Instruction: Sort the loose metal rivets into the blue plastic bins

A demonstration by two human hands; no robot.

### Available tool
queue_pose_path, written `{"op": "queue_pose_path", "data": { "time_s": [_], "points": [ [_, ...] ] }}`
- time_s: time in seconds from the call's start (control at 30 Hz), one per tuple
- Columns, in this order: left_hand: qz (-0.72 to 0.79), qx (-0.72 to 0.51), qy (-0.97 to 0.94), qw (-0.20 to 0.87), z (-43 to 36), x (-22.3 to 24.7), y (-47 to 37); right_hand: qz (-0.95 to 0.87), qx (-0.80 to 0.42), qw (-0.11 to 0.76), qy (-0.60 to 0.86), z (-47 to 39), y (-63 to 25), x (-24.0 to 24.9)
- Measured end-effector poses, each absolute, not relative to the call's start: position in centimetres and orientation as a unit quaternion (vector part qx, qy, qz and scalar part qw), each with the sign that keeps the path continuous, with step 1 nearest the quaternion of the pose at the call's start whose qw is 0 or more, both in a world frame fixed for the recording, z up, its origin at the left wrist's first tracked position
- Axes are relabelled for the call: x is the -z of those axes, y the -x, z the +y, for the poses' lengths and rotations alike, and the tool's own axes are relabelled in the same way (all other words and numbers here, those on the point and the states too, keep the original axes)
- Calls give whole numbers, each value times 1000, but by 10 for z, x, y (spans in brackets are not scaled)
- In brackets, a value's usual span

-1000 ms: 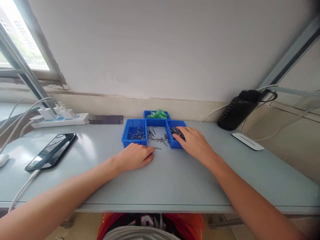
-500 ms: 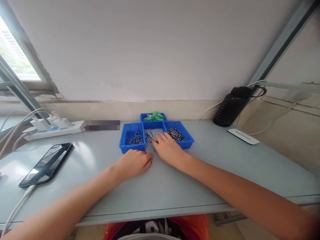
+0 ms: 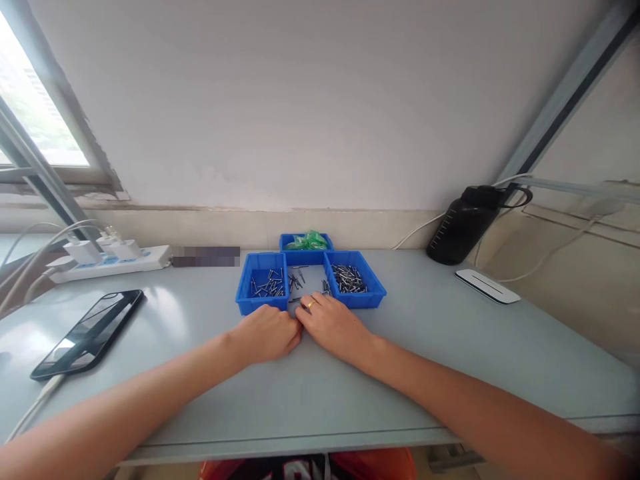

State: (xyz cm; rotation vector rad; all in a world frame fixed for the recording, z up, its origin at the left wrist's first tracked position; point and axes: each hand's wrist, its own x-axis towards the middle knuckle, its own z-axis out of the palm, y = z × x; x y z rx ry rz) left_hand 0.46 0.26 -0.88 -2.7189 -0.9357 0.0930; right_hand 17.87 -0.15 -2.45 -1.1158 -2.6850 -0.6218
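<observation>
My left hand (image 3: 270,332) is closed, knuckles up, on the table just in front of the left blue bin (image 3: 245,305). Touching or almost touching it is my right hand (image 3: 333,327), with a ring on one finger and its fingers curled down. Whatever either hand may hold is hidden under the fingers. Small rivet-like metal pins (image 3: 269,287) lie in the left bin, and a denser heap of metal pins (image 3: 350,279) fills the right blue bin (image 3: 376,300). Several loose pins (image 3: 295,280) are scattered on the table between the bins, beyond my fingertips.
Behind stands a third blue bin (image 3: 306,257) with green plastic packets (image 3: 311,239). On the left are a phone (image 3: 90,333) on a cable and a power strip (image 3: 120,261). A black bottle (image 3: 463,227) and a flat white device (image 3: 487,286) sit at the right.
My right hand has drawn back from the loose pins between the bins, toward me and my left hand, and its fingers have curled. My left hand stays closed in nearly the same place.
</observation>
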Motion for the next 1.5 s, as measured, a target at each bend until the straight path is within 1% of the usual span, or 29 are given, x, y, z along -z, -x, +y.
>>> {"op": "queue_pose_path", "data": {
  "time_s": [0.2,0.33,0.47,0.67,0.83,1.13,1.3,1.5],
  "points": [
    [-344,2,932,111,-1,9,1,-894,150,49,420,-6,-185,25],
    [-372,1,922,103,-2,7,1,-897,112,55,424,-6,-184,22],
    [-387,3,916,102,0,6,2,-907,85,58,408,-4,-186,18],
    [-346,6,933,94,4,7,6,-923,55,65,374,-2,-194,12],
    [-344,1,934,92,4,4,5,-928,-1,66,365,-3,-200,4],
    [-320,0,943,91,2,3,3,-924,-9,45,380,-4,-201,0],
    [-312,21,946,83,2,4,3,-924,-20,47,378,-4,-202,0],
    [-294,53,949,100,3,7,3,-927,-16,48,373,-6,-201,-2]
  ]
}}
